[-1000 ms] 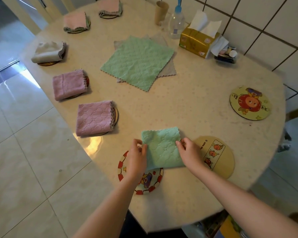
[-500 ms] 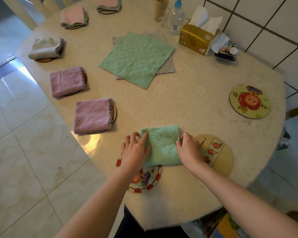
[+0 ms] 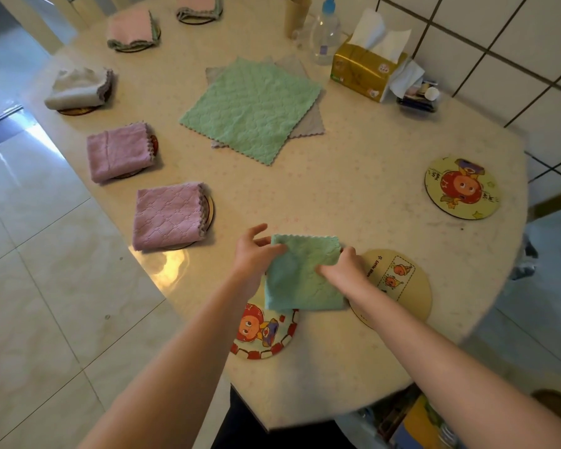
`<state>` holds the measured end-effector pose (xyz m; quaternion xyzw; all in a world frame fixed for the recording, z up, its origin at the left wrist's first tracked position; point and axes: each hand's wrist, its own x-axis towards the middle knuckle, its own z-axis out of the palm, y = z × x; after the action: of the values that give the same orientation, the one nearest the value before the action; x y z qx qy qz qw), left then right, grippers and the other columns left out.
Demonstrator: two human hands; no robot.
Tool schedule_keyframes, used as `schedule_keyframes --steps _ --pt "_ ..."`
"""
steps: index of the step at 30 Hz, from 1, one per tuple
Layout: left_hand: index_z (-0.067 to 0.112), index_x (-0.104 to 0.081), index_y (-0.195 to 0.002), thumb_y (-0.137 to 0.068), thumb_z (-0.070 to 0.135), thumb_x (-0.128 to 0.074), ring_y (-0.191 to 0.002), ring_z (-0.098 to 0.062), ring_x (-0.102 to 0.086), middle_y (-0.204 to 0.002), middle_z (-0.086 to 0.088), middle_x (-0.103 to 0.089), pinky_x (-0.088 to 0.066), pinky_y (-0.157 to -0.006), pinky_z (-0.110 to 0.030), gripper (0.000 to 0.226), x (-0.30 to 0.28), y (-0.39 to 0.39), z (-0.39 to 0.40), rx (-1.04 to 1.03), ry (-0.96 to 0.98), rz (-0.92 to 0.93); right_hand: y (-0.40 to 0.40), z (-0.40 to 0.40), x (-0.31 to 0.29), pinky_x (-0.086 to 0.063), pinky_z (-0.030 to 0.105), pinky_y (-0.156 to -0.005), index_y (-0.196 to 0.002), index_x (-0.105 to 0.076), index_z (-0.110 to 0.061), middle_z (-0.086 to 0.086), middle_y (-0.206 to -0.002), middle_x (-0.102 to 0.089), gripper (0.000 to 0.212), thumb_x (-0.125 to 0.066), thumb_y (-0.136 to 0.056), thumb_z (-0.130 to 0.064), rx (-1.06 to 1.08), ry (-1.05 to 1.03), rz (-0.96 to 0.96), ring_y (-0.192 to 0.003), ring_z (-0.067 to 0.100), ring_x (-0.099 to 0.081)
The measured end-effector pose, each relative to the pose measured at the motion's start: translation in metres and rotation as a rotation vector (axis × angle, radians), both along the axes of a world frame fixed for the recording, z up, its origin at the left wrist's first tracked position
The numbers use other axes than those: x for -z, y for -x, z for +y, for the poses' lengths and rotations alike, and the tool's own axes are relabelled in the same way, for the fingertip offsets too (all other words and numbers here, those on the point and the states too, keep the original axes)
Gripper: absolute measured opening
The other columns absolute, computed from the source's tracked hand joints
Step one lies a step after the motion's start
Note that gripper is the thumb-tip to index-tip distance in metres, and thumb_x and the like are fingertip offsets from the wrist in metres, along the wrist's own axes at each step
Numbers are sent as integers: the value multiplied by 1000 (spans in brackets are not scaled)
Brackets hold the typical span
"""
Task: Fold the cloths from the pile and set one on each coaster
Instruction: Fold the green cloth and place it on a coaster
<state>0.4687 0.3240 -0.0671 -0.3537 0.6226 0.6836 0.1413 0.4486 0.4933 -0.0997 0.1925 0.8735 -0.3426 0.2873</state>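
A folded green cloth (image 3: 300,280) lies at the table's near edge, its lower corner over a red-and-white cartoon coaster (image 3: 263,335). My left hand (image 3: 253,254) grips the cloth's left edge. My right hand (image 3: 344,270) rests on its right side, fingers pressing into the fabric. A beige coaster (image 3: 399,286) lies bare just right of the cloth, and a yellow cartoon coaster (image 3: 462,187) lies farther right. The pile (image 3: 251,110), a flat green cloth over a grey one, is at mid-table. Folded cloths sit on coasters along the left: two purple (image 3: 167,215) (image 3: 119,152), one grey (image 3: 78,89), two pink (image 3: 132,29) (image 3: 200,4).
At the back by the tiled wall stand a gold tissue box (image 3: 365,68), a spray bottle (image 3: 324,34), a paper cup (image 3: 297,14) and a small tray of items (image 3: 418,97). The table edge curves close to my body; tiled floor lies to the left.
My left hand has shifted from beside the green cloth onto its left edge and now grips it. My right hand moved onto the cloth. The cloth sits slightly lower over the cartoon coaster.
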Motion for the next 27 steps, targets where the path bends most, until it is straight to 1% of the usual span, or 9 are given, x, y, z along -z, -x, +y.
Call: schedule_keyframes --steps 3,5,7,12,15,18,20,23,27 --pt "11 -60 -122 -82 -5 -65 -98 -26 -65 -109 -12 -67 -56 -80 -43 44 -15 -12 -9 73 -245 45 -4 6 -3 -52 35 -81 -131 -41 -13 9 -124 -51 72 -76 -71 -33 20 124 -6 -104 24 -55" --pt "10 -62 -118 -84 -7 -61 -95 -25 -64 -105 -11 -67 -57 -74 -39 38 -25 -24 -15 77 -365 77 -10 10 -8 -49 42 -92 -129 -46 -16 7 -127 -49 71 -75 -68 -38 -82 172 -33 -111 26 -52" --pt "9 -60 -119 -86 -7 -57 -92 -26 -63 -103 -12 -65 -59 -68 -36 36 -28 -39 -24 48 -445 88 -16 10 -14 -47 45 -95 -126 -48 -17 5 -124 -53 67 -74 -69 -38 -193 232 -44 -111 24 -53" --pt "12 -62 -114 -87 -4 -53 -89 -29 -64 -101 -14 -67 -58 -71 -41 32 -16 -81 -51 -154 -512 80 -30 -7 -26 -53 34 -82 -120 -40 -15 6 -114 -56 53 -71 -78 -27 -178 487 -93 -99 18 -59" --pt "14 -65 -106 -88 -3 -56 -89 -26 -63 -104 -14 -65 -58 -68 -39 26 0 -103 -64 -230 -279 28 -38 -23 -24 -50 27 -65 -113 -40 -20 7 -107 -60 43 -68 -81 -24 -215 473 -56 -89 17 -62" --pt "15 -64 -104 -87 3 -62 -94 -24 -62 -108 -11 -64 -54 -68 -35 21 18 -117 -70 -200 85 -55 -47 -37 -15 -50 28 -71 -112 -42 -21 2 -101 -61 41 -68 -81 -22 -278 388 -12 -90 18 -62" --pt "16 -65 -102 -85 6 -66 -95 -25 -63 -101 -8 -65 -54 -67 -33 19 25 -120 -70 -190 200 -43 -51 -44 -10 -47 27 -75 -113 -46 -17 -1 -99 -60 39 -68 -81 -21 -322 290 35 -93 18 -60" --pt "17 -67 -97 -84 8 -69 -88 -21 -63 -90 -1 -66 -56 -75 -38 16 27 -116 -71 -166 339 -20 -52 -49 -7 -43 24 -71 -111 -49 -14 0 -99 -60 35 -67 -82 -20 -322 205 69 -89 16 -58" --pt "19 -68 -93 -80 13 -72 -83 -16 -63 -91 2 -67 -56 -74 -35 15 33 -113 -72 -21 562 -20 -56 -46 -2 -48 25 -73 -106 -47 -17 0 -101 -61 31 -67 -83 -20 -384 154 167 -89 15 -58"
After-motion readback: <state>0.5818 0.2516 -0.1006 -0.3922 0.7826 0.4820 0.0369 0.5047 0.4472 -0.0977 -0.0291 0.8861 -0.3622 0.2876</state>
